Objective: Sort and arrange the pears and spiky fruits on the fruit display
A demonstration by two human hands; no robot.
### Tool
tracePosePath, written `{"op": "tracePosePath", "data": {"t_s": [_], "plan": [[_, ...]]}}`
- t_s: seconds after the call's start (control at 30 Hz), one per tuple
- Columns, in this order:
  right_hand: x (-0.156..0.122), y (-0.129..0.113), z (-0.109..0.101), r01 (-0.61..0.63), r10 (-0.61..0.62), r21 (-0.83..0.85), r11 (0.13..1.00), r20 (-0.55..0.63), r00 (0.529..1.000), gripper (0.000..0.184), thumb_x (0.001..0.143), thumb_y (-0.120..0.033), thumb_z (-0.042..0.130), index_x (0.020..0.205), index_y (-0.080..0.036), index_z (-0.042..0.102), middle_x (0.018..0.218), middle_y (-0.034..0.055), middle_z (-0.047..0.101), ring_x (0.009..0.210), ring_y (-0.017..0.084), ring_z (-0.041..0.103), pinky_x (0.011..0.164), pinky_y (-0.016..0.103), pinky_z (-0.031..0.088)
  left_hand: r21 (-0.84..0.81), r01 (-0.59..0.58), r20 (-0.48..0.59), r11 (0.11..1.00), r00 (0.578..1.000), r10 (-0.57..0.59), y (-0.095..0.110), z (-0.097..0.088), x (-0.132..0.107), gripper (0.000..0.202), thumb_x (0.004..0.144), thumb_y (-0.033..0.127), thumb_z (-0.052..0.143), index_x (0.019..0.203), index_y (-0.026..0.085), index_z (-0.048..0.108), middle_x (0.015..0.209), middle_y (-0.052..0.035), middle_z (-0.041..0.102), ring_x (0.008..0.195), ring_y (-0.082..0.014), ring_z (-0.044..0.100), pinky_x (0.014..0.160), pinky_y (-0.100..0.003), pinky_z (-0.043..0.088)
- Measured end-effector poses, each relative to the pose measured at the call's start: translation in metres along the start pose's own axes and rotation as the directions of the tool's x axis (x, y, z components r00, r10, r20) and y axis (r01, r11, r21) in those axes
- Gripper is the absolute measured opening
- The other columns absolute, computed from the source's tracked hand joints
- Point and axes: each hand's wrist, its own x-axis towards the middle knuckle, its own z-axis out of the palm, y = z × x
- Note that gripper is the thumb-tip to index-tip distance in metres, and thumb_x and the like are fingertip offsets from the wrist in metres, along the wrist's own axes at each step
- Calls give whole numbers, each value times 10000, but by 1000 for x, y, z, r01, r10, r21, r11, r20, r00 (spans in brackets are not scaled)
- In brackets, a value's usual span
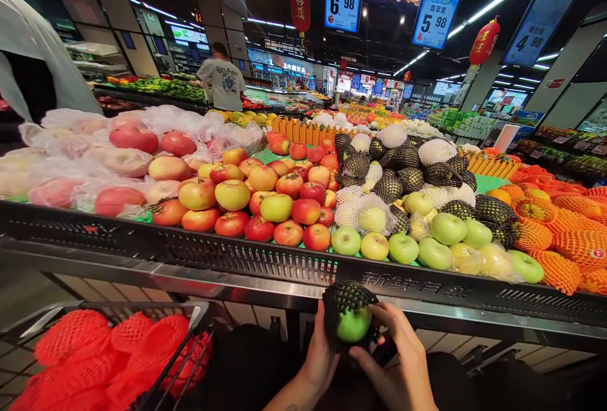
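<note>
Left of the grip, a black wire basket with grey corners (198, 316) is heaped with bright red mesh sleeves (78, 363); I cannot tell what is inside them. Ahead of the grip runs a long black plastic tray with slotted walls (208, 256), full of fruit. Beyond the hands and a little right sit shiny, round green apples (448, 227), with bumpy black-netted bundles (389, 186) behind them. Ahead and left come glossy red-and-yellow apples (232, 195), then reddish fruit in thin, crinkled plastic (118, 201); far right, fruit in stretchy orange netting (535, 234).

Within the grip itself — on the person's side of the tray — is a smooth green apple (355, 324), its top covered by a knobbly black net sleeve (348, 297), its lower front bare. Both hands are closed around it: the left hand (318, 357) supports its left side, the right hand (403, 351) curls round from the right.
</note>
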Motion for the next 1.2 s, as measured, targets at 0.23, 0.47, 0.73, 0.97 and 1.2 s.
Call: {"op": "tracePosePath", "data": {"t_s": [0.23,0.47,0.73,0.97,1.2], "plan": [[5,0,1,-56,64,-89,994,93,994,843,710,-218,799,1458,-264,415,1362,106,626,1126,273,683,740,294,632,12,-69,-211,998,975,70,-1,10,-3,868,331,829,905,930,207,818,1144,-93,742,1488,-383,333,1311,-448,85],[8,-1,5,-55,81,-143,988,187,979,984,606,-182,808,1480,-241,362,1380,138,621,1226,341,640,987,476,591,99,-96,-195,990,974,114,1,1,2,867,403,832,883,988,198,801,1182,-110,728,1348,-408,518,1274,-542,257],[3,14,13,-51,71,-112,992,181,981,964,597,-244,838,1455,-220,398,1328,126,644,1180,304,667,974,396,592,317,-184,-246,930,931,268,-3,-12,5,859,478,849,805,979,152,768,1152,-150,721,1334,-436,500,1230,-557,329],[2,26,23,-4,7,-38,999,75,997,862,595,-266,777,1388,-191,447,1253,114,674,1100,281,704,952,326,590,458,-211,-236,864,908,346,-6,-30,17,766,589,831,784,954,159,733,1068,-151,716,1199,-396,592,1096,-486,482],[11,32,15,-71,79,69,995,-121,989,689,717,-422,720,1341,-191,543,1252,115,689,1099,297,702,899,338,593,590,-280,-226,757,843,488,49,-52,8,878,550,851,812,1037,127,715,1061,-146,709,1010,-366,664,834,-401,594]]}}
